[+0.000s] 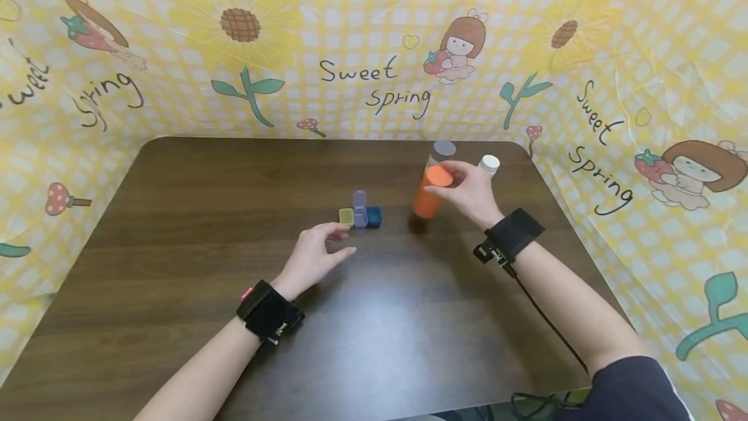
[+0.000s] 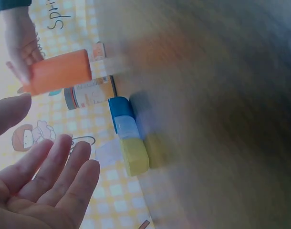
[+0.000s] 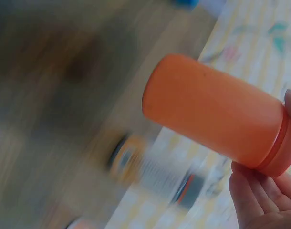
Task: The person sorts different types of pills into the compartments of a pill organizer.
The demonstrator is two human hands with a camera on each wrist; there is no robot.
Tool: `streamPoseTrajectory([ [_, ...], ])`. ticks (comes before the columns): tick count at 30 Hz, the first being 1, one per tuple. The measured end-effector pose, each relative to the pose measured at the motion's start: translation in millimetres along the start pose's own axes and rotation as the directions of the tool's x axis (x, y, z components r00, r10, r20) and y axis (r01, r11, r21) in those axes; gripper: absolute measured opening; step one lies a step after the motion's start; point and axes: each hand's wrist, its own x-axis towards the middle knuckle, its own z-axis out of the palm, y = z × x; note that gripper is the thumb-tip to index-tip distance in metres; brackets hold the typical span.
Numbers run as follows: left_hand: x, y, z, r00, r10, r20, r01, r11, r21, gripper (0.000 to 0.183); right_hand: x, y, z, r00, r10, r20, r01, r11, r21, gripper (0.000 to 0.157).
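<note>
My right hand [image 1: 469, 193] grips an orange bottle [image 1: 428, 199] by its orange cap, thumb on one side and fingers on the other. The bottle is held upright above the table, its shadow just below it. My left hand [image 1: 315, 255] holds nothing; its fingers are relaxed, with the thumb apart, right in front of a small pill organizer. That organizer has a yellow compartment [image 2: 135, 156], a purple one [image 1: 360, 217] whose lid [image 1: 359, 198] stands raised, and a blue one [image 1: 374, 216]. The yellow and blue lids are down.
Behind the orange bottle stands a grey-capped bottle [image 1: 443, 150] with a pale label and orange band. A smaller white-capped bottle [image 1: 489, 164] is partly hidden by my right hand. A yellow checked cloth [image 1: 362, 12] surrounds the dark wooden table [image 1: 193, 245] at the back and sides.
</note>
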Motion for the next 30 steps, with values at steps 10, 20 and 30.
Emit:
streamPoseTrajectory([
  [10, 5.0, 1.8, 9.1, 0.998, -0.056, 0.036, 0.058, 0.997, -0.043, 0.065, -42, -48, 55.7, 0.965, -0.160, 0.207, 0.121, 0.975, 0.187, 0.060],
  [20, 5.4, 5.1, 18.1, 0.991, -0.080, 0.105, 0.094, 0.986, -0.135, 0.072, -62, -54, 84.9, 0.927, -0.238, 0.291, 0.152, 0.945, 0.289, 0.063],
  [30, 6.2, 6.2, 22.6, 0.994, -0.072, 0.086, 0.082, 0.988, -0.127, 0.064, -71, -55, 92.4, 0.935, -0.184, 0.305, 0.090, 0.951, 0.296, 0.068],
])
